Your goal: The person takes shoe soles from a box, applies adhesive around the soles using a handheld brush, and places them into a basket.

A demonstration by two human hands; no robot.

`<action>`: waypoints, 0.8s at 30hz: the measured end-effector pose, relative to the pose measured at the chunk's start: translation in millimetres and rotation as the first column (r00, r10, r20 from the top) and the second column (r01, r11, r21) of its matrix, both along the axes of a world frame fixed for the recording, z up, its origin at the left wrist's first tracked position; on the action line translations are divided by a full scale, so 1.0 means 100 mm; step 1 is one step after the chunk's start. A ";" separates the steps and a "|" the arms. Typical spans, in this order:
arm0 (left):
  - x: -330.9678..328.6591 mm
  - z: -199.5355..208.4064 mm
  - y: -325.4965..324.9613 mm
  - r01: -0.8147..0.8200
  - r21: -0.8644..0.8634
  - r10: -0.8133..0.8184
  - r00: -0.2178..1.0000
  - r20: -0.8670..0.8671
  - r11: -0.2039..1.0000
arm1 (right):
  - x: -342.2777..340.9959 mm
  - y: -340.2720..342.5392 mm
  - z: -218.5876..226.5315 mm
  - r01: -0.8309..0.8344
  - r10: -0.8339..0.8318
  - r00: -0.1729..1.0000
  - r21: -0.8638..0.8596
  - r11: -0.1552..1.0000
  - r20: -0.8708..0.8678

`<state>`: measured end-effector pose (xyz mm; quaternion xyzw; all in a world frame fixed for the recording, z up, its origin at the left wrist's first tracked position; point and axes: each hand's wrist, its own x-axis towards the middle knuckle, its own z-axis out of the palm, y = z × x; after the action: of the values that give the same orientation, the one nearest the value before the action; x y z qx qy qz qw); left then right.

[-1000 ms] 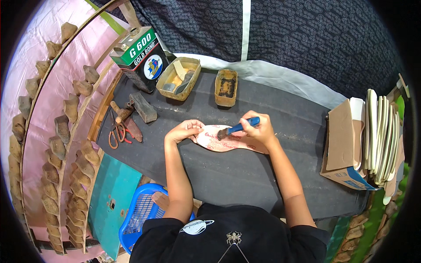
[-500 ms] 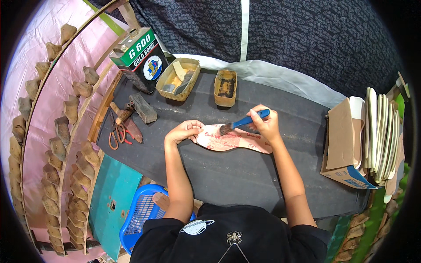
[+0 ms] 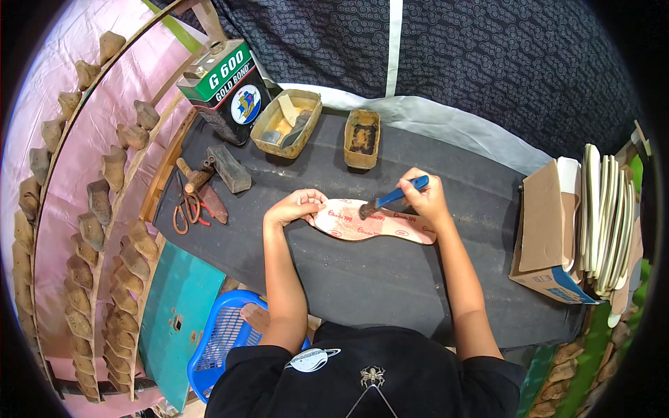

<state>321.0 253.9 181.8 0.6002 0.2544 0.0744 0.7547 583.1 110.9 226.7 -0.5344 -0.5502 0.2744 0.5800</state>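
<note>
A pale pink insole (image 3: 401, 230) with red print lies on the dark worktable (image 3: 362, 279). My left hand (image 3: 298, 207) pinches its left end between thumb and fingers. In my right hand (image 3: 426, 198) is a paint brush (image 3: 398, 196) with a blue handle, held tilted. Its dark bristles touch the insole's upper face left of the middle. Part of the insole around the bristles looks darker and wet. The fingers of my right hand are wrapped round the handle.
Across the table's back stand a tin can (image 3: 226, 90), a tub with scraps (image 3: 255, 132) and a smaller stained tub (image 3: 362, 160). Scissors (image 3: 182, 214), a hammer (image 3: 195, 177) and a dark block (image 3: 230, 171) lie left. A box (image 3: 547, 209) beside stacked insoles (image 3: 606, 216) stands right. Shoe lasts (image 3: 101, 202) line racks.
The brush's bristles have shifted slightly right and down across the insole. My left hand keeps its hold on the end. The whole view has moved a little.
</note>
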 end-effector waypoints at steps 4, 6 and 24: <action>0.00 0.00 -0.01 -0.014 -0.008 0.014 1.000 -0.006 1.000 | 0.19 -0.04 0.04 0.034 -0.034 0.995 0.004 0.999 0.089; -0.01 -0.01 -0.01 -0.018 -0.010 0.018 1.000 -0.004 1.000 | 0.23 -0.07 0.08 0.037 -0.034 0.996 -0.038 0.999 0.082; 0.00 0.01 -0.03 -0.077 -0.076 0.079 0.997 0.026 0.994 | -0.07 0.52 0.11 0.191 -0.145 0.955 0.162 0.968 -0.259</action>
<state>321.4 250.6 183.1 0.5598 0.2695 0.1030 0.7768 576.6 162.7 237.9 -0.4851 -0.4500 0.2355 0.7118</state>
